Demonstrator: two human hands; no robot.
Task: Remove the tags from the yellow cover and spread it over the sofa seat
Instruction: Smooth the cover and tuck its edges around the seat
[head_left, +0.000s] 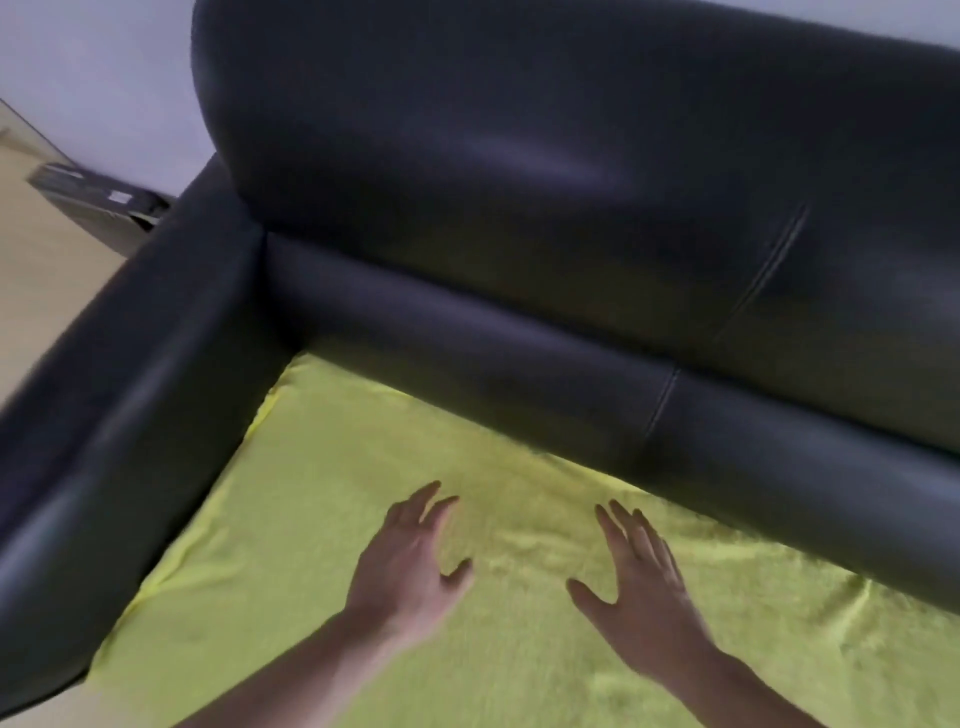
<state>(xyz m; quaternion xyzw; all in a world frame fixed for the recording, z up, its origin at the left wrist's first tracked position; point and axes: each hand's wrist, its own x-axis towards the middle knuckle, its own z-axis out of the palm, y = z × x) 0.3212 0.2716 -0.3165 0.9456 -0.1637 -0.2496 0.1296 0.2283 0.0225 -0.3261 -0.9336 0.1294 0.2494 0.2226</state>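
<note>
Two hands, left (408, 564), right (641, 587), flat on one yellow cover (291, 519).

No readable text, brand, number or sign is showing anywhere. A small pale label (120, 197) is sitting on the dark box (98, 210) on the floor beside the sofa, but it is blurring past legibility.

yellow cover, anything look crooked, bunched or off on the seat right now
Mostly fine. The yellow cover lies spread on the sofa seat, but ripples bunch near the backrest ahead of the right hand and creases show at far right. The left hand is open over it. No tags are visible.
</note>
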